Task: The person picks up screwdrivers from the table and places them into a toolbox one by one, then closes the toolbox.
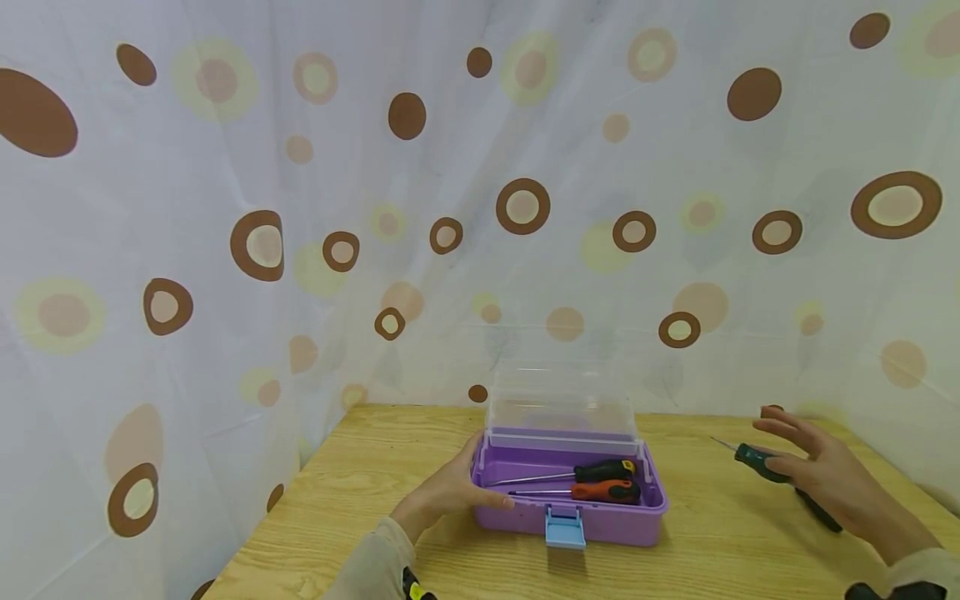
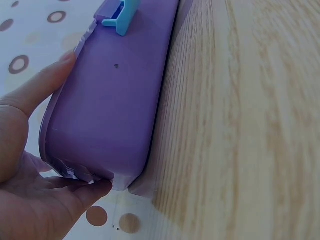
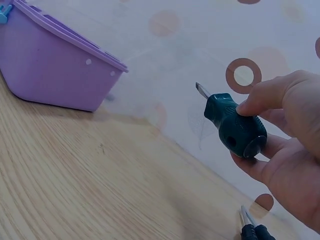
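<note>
My right hand (image 1: 840, 479) pinches a short screwdriver with a dark green handle (image 3: 235, 125) between thumb and fingers, its metal tip pointing left, raised above the table. My left hand (image 1: 453, 492) grips the left end of a purple toolbox (image 1: 510, 518), thumb over the front rim (image 2: 65, 60) and fingers round the side. Its clear lid (image 1: 558, 400) is tipped back, and the light blue latch (image 1: 565, 529) hangs at the front. Inside lie a screwdriver with a black and yellow handle (image 1: 600, 471) and another with an orange and black handle (image 1: 603, 491).
A black-handled tool with two slim metal jaws (image 3: 256, 231) lies on the table under my right hand, partly hidden in the head view. The wooden table (image 1: 360, 492) meets a curtain with brown circles (image 1: 525, 292) behind and at the left.
</note>
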Tool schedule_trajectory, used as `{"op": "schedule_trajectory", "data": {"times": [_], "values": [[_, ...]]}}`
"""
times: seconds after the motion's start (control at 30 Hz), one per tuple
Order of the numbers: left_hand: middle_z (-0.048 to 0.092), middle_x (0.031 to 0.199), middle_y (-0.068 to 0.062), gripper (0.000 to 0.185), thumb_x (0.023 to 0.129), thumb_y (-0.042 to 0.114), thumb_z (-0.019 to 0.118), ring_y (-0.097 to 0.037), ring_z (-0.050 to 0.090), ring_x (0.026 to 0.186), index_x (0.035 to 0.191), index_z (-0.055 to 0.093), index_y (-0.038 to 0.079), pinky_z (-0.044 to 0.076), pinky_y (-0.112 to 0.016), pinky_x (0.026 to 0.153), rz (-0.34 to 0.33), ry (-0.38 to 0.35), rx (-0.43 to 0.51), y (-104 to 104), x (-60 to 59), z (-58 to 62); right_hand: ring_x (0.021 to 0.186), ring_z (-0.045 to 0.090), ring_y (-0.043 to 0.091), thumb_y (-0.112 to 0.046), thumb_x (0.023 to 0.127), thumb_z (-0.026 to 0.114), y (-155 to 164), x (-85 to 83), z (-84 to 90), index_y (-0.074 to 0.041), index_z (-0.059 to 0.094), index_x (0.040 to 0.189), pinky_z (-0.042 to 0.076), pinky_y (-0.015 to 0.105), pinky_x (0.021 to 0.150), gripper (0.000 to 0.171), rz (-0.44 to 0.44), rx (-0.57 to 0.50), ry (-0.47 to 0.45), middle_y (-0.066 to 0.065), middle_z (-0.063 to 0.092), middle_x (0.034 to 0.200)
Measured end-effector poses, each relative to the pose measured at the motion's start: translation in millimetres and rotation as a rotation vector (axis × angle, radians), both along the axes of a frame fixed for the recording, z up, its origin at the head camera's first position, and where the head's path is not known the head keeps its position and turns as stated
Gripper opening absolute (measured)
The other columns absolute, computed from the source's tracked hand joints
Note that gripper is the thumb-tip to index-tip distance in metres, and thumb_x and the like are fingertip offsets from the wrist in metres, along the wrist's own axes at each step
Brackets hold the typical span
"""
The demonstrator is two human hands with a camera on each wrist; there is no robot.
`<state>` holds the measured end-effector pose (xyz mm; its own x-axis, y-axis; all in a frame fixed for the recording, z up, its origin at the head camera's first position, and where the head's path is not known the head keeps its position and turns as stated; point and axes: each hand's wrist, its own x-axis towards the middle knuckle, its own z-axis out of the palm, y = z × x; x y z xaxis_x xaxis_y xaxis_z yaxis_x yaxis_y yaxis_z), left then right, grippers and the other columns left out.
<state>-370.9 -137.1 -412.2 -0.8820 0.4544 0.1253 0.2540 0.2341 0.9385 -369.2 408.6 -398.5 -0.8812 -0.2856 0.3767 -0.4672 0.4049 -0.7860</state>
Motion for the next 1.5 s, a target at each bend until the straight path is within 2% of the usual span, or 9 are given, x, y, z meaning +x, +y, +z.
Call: {"op": "schedule_trajectory", "data": {"times": [0.03,0.1,0.2,0.27,0.53,0.77,1.2,1.3,1.5], "values": [[0.041,0.156,-0.016,0.122,0.077,0.024,0.093,-0.04,0.041,0.14,0.166,0.01,0.015,0.025,-0.061,0.118,0.0,0.0,0.0,0,0.0,0.1,0.108,0.048,-0.009,-0.012,0.108,0.056,-2,0.7,1.1,-0.018,0.025,0.165,0.051,0.027,0.069,0.065,0.004,-0.009,-0.005,-0.029,0.038,0.147],[0.041,0.156,-0.016,0.122,0.077,0.024,0.093,-0.04,0.042,0.14,0.166,0.01,0.015,0.025,-0.061,0.118,0.001,0.002,-0.003,0,-0.3,0.2,0.106,0.051,-0.008,-0.012,0.108,0.057,-6,1.6,3.9,-0.022,0.022,0.166,0.051,0.027,0.07,0.069,0.009,-0.013,-0.007,-0.03,0.043,0.142],[0.041,0.156,-0.016,0.122,0.077,0.024,0.093,-0.04,0.042,0.14,0.166,0.01,0.016,0.025,-0.061,0.118,0.003,0.002,-0.005,1,0.2,1.2,0.107,0.055,-0.005,-0.011,0.107,0.057,-14,2.1,8.8,-0.022,0.022,0.166,0.051,0.025,0.071,0.07,0.028,-0.02,0.003,-0.03,0.049,0.138],[0.041,0.156,-0.016,0.121,0.077,0.024,0.093,-0.04,0.042,0.14,0.166,0.01,0.015,0.026,-0.061,0.118,0.002,0.002,-0.005,1,0.8,1.9,0.117,0.049,-0.01,-0.009,0.107,0.057,-18,1.9,12.1,-0.02,0.021,0.166,0.051,0.023,0.077,0.07,0.046,-0.019,0.012,-0.029,0.049,0.139],[0.042,0.155,-0.017,0.121,0.077,0.022,0.092,-0.041,0.042,0.139,0.165,0.01,0.013,0.026,-0.062,0.117,-0.021,0.008,0.01,1,1.2,2.2,0.118,0.062,0.003,-0.004,0.107,0.054,-35,1.3,18.2,-0.021,0.02,0.166,0.048,0.018,0.081,0.071,0.153,-0.088,-0.023,-0.026,0.048,0.144],[0.041,0.155,-0.018,0.122,0.077,0.022,0.092,-0.041,0.042,0.139,0.165,0.009,0.012,0.026,-0.061,0.118,-0.028,0.003,0.021,1,0.2,1.5,0.121,0.061,0.007,-0.003,0.108,0.05,-49,2.2,24.0,-0.019,0.019,0.167,0.052,0.021,0.086,0.068,0.255,-0.126,-0.05,-0.022,0.048,0.147],[0.043,0.154,-0.018,0.121,0.077,0.02,0.092,-0.043,0.043,0.138,0.165,0.01,0.011,0.027,-0.061,0.117,-0.037,0.02,0.028,1,-1.0,0.5,0.126,0.06,0.011,0.003,0.107,0.049,-78,1.6,32.5,-0.012,0.023,0.164,0.051,0.024,0.095,0.065,0.372,-0.197,-0.072,-0.017,0.048,0.149],[0.044,0.153,-0.018,0.12,0.077,0.02,0.092,-0.043,0.044,0.138,0.165,0.011,0.011,0.027,-0.061,0.117,-0.03,0.018,0.022,2,0.1,0.8,0.127,0.059,0.012,0.003,0.107,0.05,-85,0.8,33.1,-0.01,0.024,0.163,0.051,0.025,0.097,0.064,0.384,-0.195,-0.07,-0.014,0.049,0.15],[0.045,0.152,-0.018,0.118,0.078,0.02,0.091,-0.042,0.045,0.137,0.165,0.012,0.012,0.028,-0.061,0.117,-0.038,0.018,0.028,2,1.0,2.5,0.126,0.06,0.012,-0.001,0.106,0.054,-97,-0.6,32.8,-0.009,0.027,0.163,0.052,0.026,0.095,0.063,0.352,-0.155,-0.071,-0.013,0.049,0.149]]}}
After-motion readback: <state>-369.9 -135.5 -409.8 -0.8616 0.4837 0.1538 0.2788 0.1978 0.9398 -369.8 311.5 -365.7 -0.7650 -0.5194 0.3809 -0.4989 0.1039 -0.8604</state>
